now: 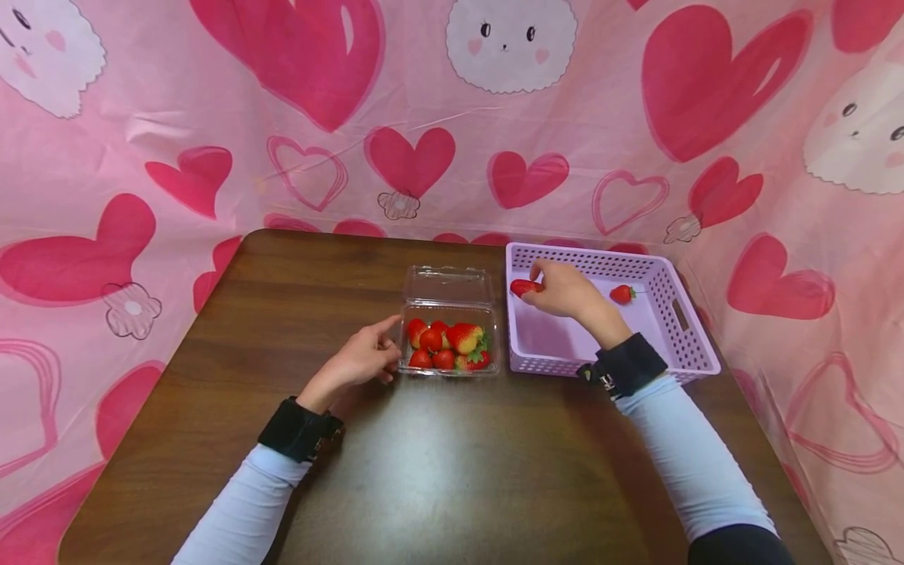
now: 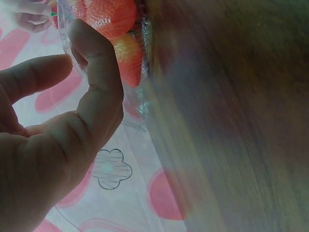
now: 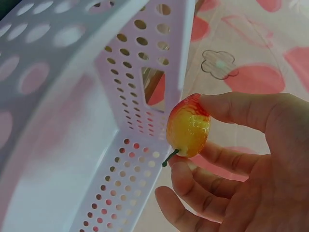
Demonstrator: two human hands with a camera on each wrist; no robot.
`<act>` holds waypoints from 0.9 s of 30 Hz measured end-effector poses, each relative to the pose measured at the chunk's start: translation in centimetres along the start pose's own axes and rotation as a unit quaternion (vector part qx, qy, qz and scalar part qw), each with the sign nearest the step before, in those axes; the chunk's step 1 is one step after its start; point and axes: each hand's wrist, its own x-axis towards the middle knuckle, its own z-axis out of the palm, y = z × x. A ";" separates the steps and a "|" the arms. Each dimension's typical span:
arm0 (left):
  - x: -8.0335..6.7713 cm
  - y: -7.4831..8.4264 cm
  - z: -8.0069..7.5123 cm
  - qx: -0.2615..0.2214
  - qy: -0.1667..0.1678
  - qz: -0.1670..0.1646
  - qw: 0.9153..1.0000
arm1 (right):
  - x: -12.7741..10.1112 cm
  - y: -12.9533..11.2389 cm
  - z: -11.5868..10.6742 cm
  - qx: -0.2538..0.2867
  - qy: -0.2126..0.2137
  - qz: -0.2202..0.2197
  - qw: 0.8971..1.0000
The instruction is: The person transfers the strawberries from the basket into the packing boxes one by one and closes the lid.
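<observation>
Now right hand (image 1: 565,292), grip pinching strawberry (image 1: 525,287), above lilac basket (image 1: 695,345).

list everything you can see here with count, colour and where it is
table: 1, dark brown wood, fills the middle of the head view
backdrop cloth: 1, pink with red hearts and white faces, behind and beside the table
clamshell box: 1, clear plastic, lid open, centre of table
strawberries in box: about seven, red, some yellowish, piled in the box
basket: 1, lilac, perforated, right of the box
loose strawberry: 1, red, on the basket floor
held strawberry: 1, red and yellow, over the basket
wrist bands: 2, black, on light blue sleeves
left hand: touches the box's left side
right hand: pinches the held strawberry
</observation>
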 end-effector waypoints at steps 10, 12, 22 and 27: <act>-0.1 0.1 0.0 0.003 0.002 -0.001 1.000 | -0.2 -0.9 0.1 -0.003 0.012 -0.029 1.000; -0.1 0.1 0.0 0.003 0.001 -0.002 1.000 | -0.2 -1.2 0.1 -0.002 0.015 -0.035 0.999; -0.1 0.1 0.0 0.000 0.001 -0.007 1.000 | -0.3 -2.3 0.4 0.017 0.012 -0.055 0.998; -0.1 0.0 0.1 -0.002 0.000 -0.004 1.000 | -0.4 -2.8 0.6 0.021 0.016 -0.072 0.997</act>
